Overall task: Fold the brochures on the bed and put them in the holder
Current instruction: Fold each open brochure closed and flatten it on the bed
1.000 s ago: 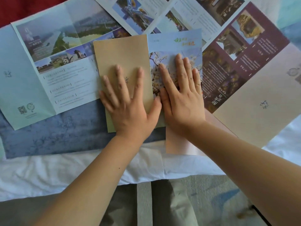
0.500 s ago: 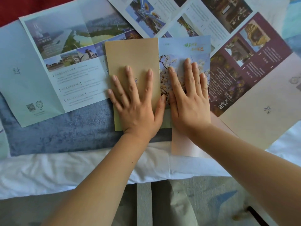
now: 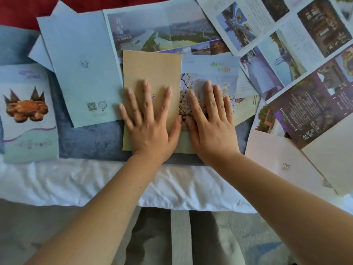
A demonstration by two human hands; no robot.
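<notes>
Two hands press flat on one brochure (image 3: pixel 152 67) near the bed's (image 3: pixel 91 142) front edge. It is partly folded: a plain tan panel lies to the left and a panel printed with white blossoms to the right, the two meeting at a vertical line between the thumbs.

The left hand (image 3: pixel 148 129) lies palm down on the tan panel, its fingers (image 3: pixel 146 92) spread wide and straight, thumb angled toward the fold. The right hand (image 3: pixel 212 131) lies palm down on the blossom panel, its fingers (image 3: pixel 209 94) close together and pointing away from the body, thumb beside the left thumb. Neither hand grips anything; both forearms reach in from the lower edge.

Around it at least five more sheets are spread on the bed:
- a pale blue brochure (image 3: pixel 82 69) with a QR code, touching the tan panel's left edge;
- a sheet with a crab picture (image 3: pixel 24 109) at the far left;
- a landscape-photo sheet (image 3: pixel 162 29) under the tan panel's top edge;
- a white sheet with several photos (image 3: pixel 277 35) at upper right;
- a dark purple brochure (image 3: pixel 315 104) at right, overlapping a pale pink sheet (image 3: pixel 271 155).

Overlaps make an exact count uncertain.
</notes>
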